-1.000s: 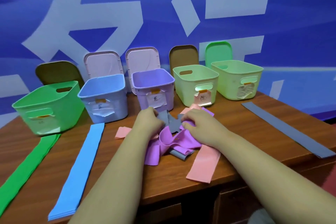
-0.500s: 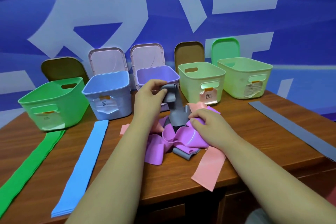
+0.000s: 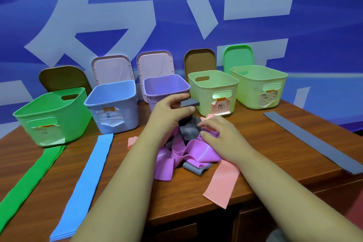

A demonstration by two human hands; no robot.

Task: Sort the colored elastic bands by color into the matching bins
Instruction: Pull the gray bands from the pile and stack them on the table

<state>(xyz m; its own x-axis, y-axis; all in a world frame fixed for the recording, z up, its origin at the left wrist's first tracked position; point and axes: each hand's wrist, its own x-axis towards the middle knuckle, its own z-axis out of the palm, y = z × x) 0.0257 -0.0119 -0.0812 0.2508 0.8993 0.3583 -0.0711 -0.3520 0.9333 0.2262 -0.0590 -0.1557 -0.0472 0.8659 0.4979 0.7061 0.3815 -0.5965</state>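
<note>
A head-worn view looks down at a wooden table (image 3: 275, 139) with a tangled pile of elastic bands at its centre. The person's left hand (image 3: 169, 112) is raised just above the pile, at its twelve o'clock. It pinches the folded end of a grey band (image 3: 189, 129) between thumb and fingertips, and the rest of that band hangs down into the tangle. The right hand (image 3: 222, 135) lies on the pile's two o'clock side, fingers bent over the purple bands (image 3: 188, 156) — whether they grip anything cannot be told. A pink band (image 3: 222, 184) runs out from under the pile toward five o'clock, its end at the table's near edge. At nine o'clock from the pile a blue band (image 3: 84, 182) lies flat, with a green band (image 3: 29, 179) farther out. At three o'clock, well apart, lies a long flat grey strip (image 3: 314, 143). Five open bins stand in a row along the far side, from ten o'clock round to two o'clock: a green bin (image 3: 64, 116), a blue bin (image 3: 117, 116), a purple bin (image 3: 167, 84) directly behind the left hand, a yellow-green bin (image 3: 204, 100) with a pink label, and a pale green bin (image 3: 249, 92). Lids (image 3: 114, 68) lean upright behind the bins against a blue wall (image 3: 324, 25) with large pale characters.
</note>
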